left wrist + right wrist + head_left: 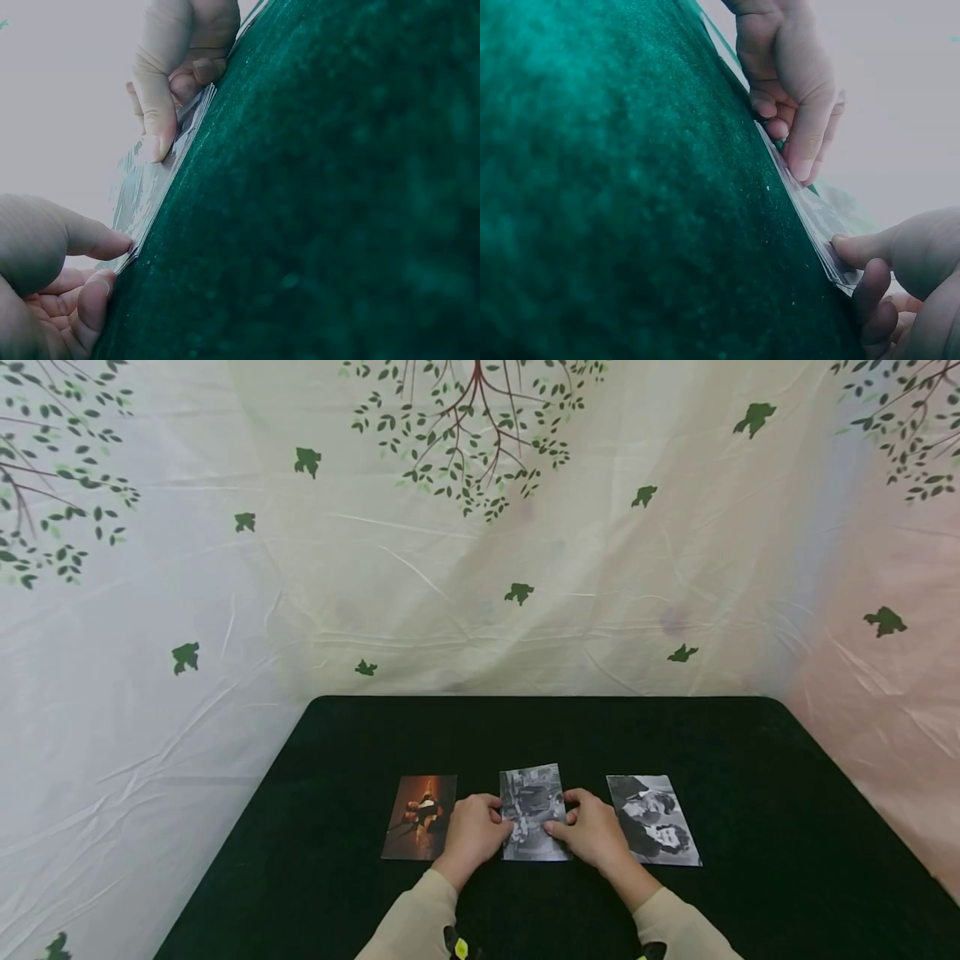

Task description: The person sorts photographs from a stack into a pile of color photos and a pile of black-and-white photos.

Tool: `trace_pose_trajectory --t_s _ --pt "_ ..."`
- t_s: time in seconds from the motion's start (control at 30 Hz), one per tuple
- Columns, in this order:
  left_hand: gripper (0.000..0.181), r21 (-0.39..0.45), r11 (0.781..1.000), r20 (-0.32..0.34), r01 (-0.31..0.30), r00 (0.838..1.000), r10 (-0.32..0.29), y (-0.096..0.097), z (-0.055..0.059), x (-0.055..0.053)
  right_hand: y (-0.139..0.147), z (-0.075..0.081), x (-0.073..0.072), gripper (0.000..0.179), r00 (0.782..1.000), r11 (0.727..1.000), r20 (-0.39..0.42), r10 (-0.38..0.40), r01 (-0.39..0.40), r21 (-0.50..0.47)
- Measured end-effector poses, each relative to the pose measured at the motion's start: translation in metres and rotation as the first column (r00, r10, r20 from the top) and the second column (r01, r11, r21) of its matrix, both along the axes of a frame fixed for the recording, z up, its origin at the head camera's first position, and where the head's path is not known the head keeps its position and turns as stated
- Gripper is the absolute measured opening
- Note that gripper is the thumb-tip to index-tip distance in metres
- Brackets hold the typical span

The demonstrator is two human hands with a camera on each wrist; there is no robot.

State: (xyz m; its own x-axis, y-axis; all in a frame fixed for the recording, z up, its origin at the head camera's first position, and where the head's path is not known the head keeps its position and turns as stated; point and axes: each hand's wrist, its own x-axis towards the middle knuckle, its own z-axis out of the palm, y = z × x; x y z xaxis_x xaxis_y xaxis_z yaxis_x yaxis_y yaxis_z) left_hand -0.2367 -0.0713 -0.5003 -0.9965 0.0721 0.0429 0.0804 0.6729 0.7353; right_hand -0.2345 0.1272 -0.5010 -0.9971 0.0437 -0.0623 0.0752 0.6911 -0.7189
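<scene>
A small stack of black-and-white photos (531,806) lies in the middle of the dark green table; thin layered edges of the stack (169,191) show in the left wrist view. My left hand (476,832) pinches its left edge, thumb on top and fingers curled at the side. On the opposite edge my right hand (594,832) grips it the same way, thumb (855,247) over the top photo. The top photo's far edge looks slightly skewed in the head view.
Left of the stack lies an orange-brown photo (422,818) with figures on it. To the right, beside my right wrist, is a black-and-white photo of two faces (654,820). A pale curtain (450,610) with printed leaves hangs behind the green tabletop (525,731).
</scene>
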Motion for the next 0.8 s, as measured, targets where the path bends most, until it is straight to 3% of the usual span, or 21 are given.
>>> trace_pose_trajectory --t_s 0.43,0.8 --pt "0.034 -0.018 1.000 0.015 0.016 1.000 -0.015 0.0000 0.0033 -0.0007 -0.0016 0.0044 0.0003 0.056 1.000 0.998 0.026 -0.004 0.005 -0.064" --pt "0.035 -0.035 0.999 0.007 0.000 1.000 0.001 0.0009 0.0027 0.0013 -0.0018 0.0054 0.0048 0.058 1.000 0.997 -0.009 -0.008 0.007 -0.081"
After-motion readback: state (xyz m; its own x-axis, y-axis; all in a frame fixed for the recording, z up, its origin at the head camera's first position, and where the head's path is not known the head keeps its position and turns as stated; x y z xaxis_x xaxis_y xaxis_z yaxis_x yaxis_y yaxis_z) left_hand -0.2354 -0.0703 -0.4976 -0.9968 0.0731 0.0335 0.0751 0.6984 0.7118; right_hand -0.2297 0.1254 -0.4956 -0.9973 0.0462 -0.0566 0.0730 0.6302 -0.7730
